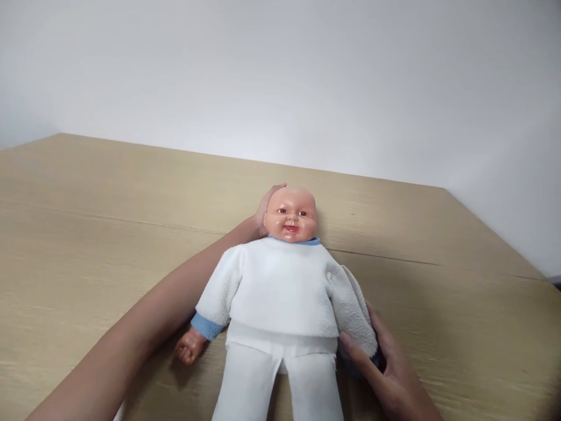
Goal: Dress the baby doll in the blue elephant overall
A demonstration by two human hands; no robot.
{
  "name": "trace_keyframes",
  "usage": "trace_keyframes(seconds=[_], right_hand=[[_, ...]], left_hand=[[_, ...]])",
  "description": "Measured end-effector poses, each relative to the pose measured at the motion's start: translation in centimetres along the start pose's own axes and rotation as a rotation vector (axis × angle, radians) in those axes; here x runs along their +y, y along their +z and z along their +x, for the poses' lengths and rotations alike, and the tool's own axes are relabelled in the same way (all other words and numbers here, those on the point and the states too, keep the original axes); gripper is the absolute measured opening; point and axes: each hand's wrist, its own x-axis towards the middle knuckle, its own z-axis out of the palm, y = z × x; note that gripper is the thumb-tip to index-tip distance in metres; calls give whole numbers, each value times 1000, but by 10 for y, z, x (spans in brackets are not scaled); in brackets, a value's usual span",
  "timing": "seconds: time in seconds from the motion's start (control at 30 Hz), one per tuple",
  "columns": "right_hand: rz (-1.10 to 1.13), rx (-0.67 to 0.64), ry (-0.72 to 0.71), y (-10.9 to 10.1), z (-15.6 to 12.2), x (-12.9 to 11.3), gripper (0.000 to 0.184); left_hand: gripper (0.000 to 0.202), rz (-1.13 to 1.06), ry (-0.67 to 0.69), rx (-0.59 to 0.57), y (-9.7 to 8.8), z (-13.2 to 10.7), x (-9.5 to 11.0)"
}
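A baby doll (284, 286) with a bald head lies face up on the wooden table (438, 234). It wears a white fleece top with blue collar and cuffs, and white trousers. My left hand (263, 211) cups the side and back of the doll's head; most of its fingers are hidden behind the head. On the other side, my right hand (385, 356) grips the doll's sleeve (355, 304) near the cuff, thumb in front by the hem and fingers round the outer side. The doll's bare fist (190, 345) on the left rests beside my forearm. Its feet lie out of view.
Behind the table's far edge rises a plain pale wall (280, 82). A thin seam (385, 255) crosses the wooden top from left to right. The table's right edge slants down toward a dark object (556, 282) at the frame's side.
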Motion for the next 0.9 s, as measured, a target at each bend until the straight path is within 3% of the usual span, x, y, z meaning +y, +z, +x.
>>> trace_keyframes(seconds=[0.27, 0.63, 0.9], right_hand=[[-23, 102, -70, 16, -6, -16, 87], [-144, 145, -168, 15, -3, 0, 75], [-315, 74, -305, 0, 5, 21, 70]], left_hand=[[74, 50, -5, -33, -14, 24, 17], [61, 154, 41, -33, -32, 34, 16], [67, 221, 85, 26, -34, 34, 19]])
